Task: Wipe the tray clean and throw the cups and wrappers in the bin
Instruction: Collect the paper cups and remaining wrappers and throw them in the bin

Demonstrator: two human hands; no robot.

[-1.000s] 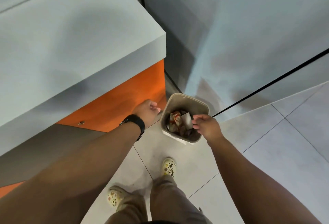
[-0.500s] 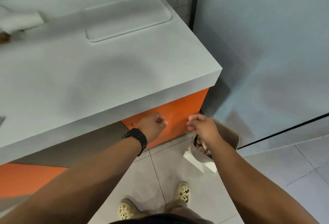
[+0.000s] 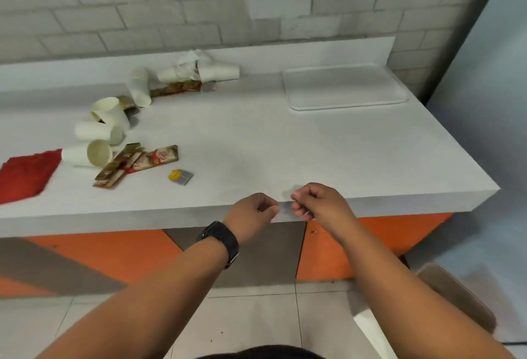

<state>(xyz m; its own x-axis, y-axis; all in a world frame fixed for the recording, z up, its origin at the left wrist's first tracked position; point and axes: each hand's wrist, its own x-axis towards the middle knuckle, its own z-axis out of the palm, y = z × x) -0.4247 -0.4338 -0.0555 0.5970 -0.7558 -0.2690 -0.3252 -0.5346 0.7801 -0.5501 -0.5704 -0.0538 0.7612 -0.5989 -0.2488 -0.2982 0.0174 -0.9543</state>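
A white tray lies bare at the counter's back right. Several white paper cups lie tipped over on the left half of the counter, more of them near the back wall. Brown and red wrappers lie beside the nearest cup, and a small yellow and grey sachet sits alone. A red cloth lies at the far left. My left hand and my right hand hover side by side at the counter's front edge, fingers curled, nothing in them. The bin's rim shows at the lower right.
The white counter stands on an orange and grey cabinet. A white brick wall runs behind it and a grey panel stands to its right. The floor below is tiled. A black watch sits on my left wrist.
My view has lifted from the bin on the floor to the counter top. Both hands rose from the bin's mouth to the counter's front edge and came close together.
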